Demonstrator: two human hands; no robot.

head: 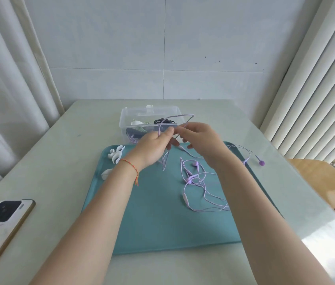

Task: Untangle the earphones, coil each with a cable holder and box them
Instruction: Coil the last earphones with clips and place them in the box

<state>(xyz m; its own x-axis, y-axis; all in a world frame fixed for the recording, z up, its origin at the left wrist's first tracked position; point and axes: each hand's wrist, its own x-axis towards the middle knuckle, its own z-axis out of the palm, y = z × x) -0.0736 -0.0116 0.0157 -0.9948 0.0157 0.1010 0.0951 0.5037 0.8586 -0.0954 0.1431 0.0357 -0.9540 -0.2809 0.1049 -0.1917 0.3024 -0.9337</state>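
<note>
My hands [174,145] have bare tray [152,219] below them, but loose cable [201,188] sprawls right, white holders [116,154] crowd its left corner, the box [150,122] blocks beyond, and a phone [6,214] lies far left.

Bright, soft daylight fills the scene, coming from the blinds [314,79] at 3 o'clock. White glare streaks the glossy table [325,239] at 4 o'clock. Shadows are faint and diffuse. Wide-angle distortion bends the curtain [4,89] at 9 o'clock and stretches the forearms. Detail is slightly soft overall, softer toward the edges.
</note>
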